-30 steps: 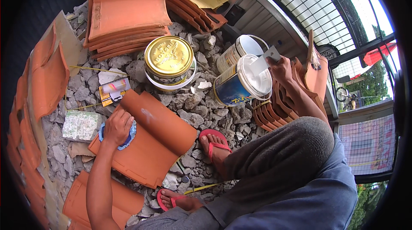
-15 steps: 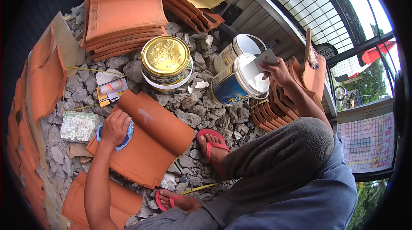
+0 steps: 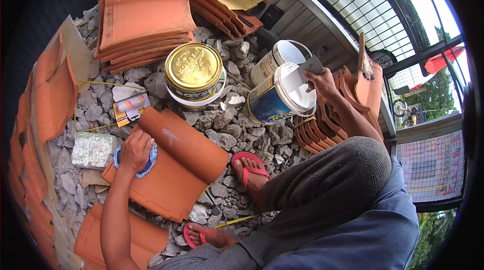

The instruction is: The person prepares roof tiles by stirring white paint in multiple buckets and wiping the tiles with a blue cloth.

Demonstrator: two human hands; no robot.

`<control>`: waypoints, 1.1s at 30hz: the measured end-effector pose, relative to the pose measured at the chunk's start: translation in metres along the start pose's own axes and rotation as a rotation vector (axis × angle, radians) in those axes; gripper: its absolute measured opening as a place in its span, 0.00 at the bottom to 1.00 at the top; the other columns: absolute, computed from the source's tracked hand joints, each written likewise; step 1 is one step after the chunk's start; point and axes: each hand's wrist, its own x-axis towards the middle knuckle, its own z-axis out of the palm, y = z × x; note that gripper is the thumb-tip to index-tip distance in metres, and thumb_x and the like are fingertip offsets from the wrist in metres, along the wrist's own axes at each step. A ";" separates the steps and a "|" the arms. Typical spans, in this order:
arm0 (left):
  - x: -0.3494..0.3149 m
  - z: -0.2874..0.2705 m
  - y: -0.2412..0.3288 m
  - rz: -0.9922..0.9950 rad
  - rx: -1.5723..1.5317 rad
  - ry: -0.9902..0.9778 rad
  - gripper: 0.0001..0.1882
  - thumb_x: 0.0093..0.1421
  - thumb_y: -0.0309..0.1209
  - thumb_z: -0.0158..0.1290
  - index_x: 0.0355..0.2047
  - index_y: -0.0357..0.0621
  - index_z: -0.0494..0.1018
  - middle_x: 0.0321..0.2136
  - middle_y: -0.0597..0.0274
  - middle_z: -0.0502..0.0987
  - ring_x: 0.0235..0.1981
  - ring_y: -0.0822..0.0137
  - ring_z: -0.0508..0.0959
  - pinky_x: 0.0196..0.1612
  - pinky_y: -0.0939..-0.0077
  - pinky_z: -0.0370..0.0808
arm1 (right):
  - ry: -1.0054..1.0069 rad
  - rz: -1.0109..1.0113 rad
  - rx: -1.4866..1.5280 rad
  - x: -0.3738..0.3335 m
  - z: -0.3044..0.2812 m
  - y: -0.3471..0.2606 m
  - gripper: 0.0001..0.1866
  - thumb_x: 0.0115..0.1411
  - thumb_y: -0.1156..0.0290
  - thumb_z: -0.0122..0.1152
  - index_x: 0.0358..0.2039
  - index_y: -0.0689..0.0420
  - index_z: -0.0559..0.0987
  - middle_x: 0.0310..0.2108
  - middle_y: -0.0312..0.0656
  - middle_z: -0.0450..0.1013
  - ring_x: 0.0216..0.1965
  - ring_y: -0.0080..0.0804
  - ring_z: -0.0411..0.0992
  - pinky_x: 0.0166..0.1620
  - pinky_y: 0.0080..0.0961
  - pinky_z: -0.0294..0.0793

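Note:
My right hand (image 3: 324, 82) is closed on a putty knife (image 3: 308, 68) with a flat grey blade. Its blade dips over the mouth of an open white bucket (image 3: 276, 99) with a blue label, which leans to one side. At left, my left hand (image 3: 135, 152) presses down with curled fingers on a round blue thing (image 3: 148, 167), mostly hidden under the palm, so its kind is unclear. This lies on an orange roof tile (image 3: 174, 184) with a raised curved ridge and a pale smear on it.
Broken rubble (image 3: 222, 118) covers the ground. A tin with a gold lid (image 3: 194, 66) sits in a white pail. Stacked tiles (image 3: 146, 15) stand behind, with more tiles (image 3: 322, 129) at right. A packaged roller (image 3: 132, 108) and a speckled block (image 3: 93, 149) lie at left.
My right hand has shifted slightly left, and the putty knife's blade reaches a little further over the bucket's mouth. My left hand stays in place.

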 end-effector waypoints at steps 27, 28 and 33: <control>0.001 -0.007 0.003 -0.016 -0.004 -0.027 0.12 0.69 0.36 0.54 0.33 0.41 0.76 0.33 0.49 0.75 0.39 0.43 0.78 0.45 0.49 0.76 | -0.150 -0.036 -0.096 -0.014 0.000 -0.015 0.11 0.62 0.69 0.71 0.32 0.65 0.83 0.21 0.34 0.74 0.21 0.23 0.73 0.27 0.25 0.77; 0.001 -0.006 0.003 -0.016 -0.006 -0.028 0.12 0.69 0.36 0.54 0.33 0.41 0.76 0.33 0.49 0.75 0.39 0.43 0.78 0.45 0.49 0.76 | -0.150 -0.035 -0.097 -0.012 -0.005 -0.018 0.11 0.62 0.69 0.71 0.32 0.65 0.83 0.21 0.34 0.74 0.21 0.23 0.73 0.27 0.25 0.77; 0.000 -0.003 -0.001 0.004 -0.011 -0.001 0.12 0.69 0.36 0.54 0.32 0.41 0.75 0.33 0.49 0.75 0.39 0.43 0.78 0.45 0.49 0.76 | -0.243 0.073 -0.130 -0.010 -0.034 -0.031 0.11 0.62 0.65 0.74 0.35 0.61 0.85 0.23 0.33 0.76 0.24 0.19 0.73 0.28 0.22 0.73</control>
